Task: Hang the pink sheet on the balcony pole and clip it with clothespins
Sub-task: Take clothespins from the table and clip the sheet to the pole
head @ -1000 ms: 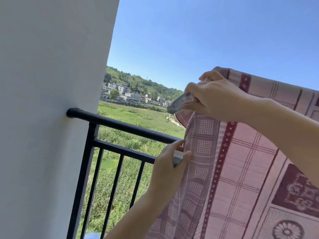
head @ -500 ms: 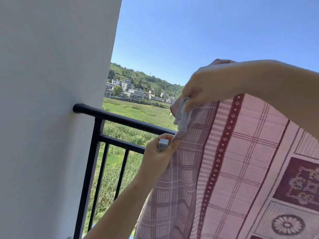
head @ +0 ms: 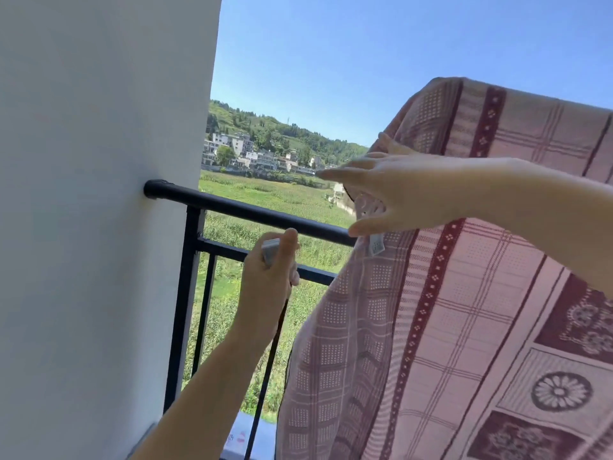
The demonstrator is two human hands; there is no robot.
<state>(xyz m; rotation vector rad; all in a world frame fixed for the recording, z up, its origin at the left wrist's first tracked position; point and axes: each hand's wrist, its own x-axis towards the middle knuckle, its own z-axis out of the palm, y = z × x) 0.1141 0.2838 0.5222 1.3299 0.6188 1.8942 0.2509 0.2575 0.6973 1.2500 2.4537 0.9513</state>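
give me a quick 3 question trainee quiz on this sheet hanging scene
1. True or false: the right hand grips a clothespin.
2. What does the left hand hold? A) sheet edge B) clothespin C) railing
3. Fill in: one clothespin is already clipped on the pink ____.

Key: 1 false, its fingers are straight; 2 B, a spare clothespin; 3 sheet.

The pink sheet hangs down over the black balcony rail, covering its right part. A pale clothespin sits on the sheet's edge just where the rail disappears under it. The right hand hovers above that spot, fingers spread straight. Left of the sheet, in front of the rail, the left hand grips another clothespin. The rail's left end meets the white wall.
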